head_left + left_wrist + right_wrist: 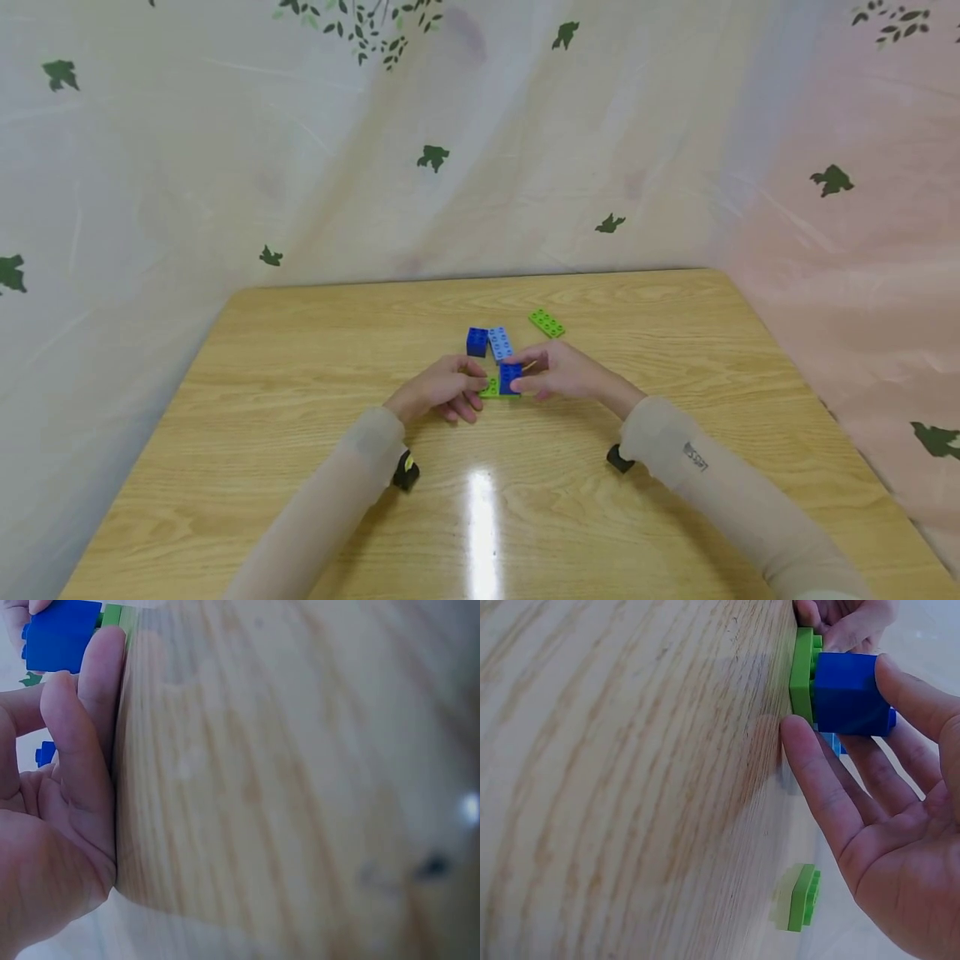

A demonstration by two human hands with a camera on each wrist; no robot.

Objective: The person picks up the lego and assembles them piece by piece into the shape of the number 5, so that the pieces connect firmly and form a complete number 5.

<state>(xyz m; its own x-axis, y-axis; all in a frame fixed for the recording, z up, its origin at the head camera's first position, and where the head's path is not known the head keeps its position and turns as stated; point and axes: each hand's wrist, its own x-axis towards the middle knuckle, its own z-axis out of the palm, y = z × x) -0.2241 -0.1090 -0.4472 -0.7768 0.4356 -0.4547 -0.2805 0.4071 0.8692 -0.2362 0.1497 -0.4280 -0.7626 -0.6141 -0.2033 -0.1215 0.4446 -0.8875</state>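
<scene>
A dark blue toy brick [510,379] sits on the right part of a lime green building plate [491,388] lying on the table. My right hand [558,372] pinches that brick; in the right wrist view, the thumb presses its studded top side and other fingers lie along its side. At the plate's left end, my left hand [450,387] holds the plate with thumb and fingers. From the left wrist, the same blue brick [64,636] shows beyond the fingertips. Whether the brick is fully pressed onto the studs, I cannot tell.
Just behind the hands stand another dark blue brick [477,342] and a light blue studded brick [500,343]. Farther back to the right lies a second lime green plate [547,322]. A patterned cloth [510,208] hangs behind the wooden table [300,350].
</scene>
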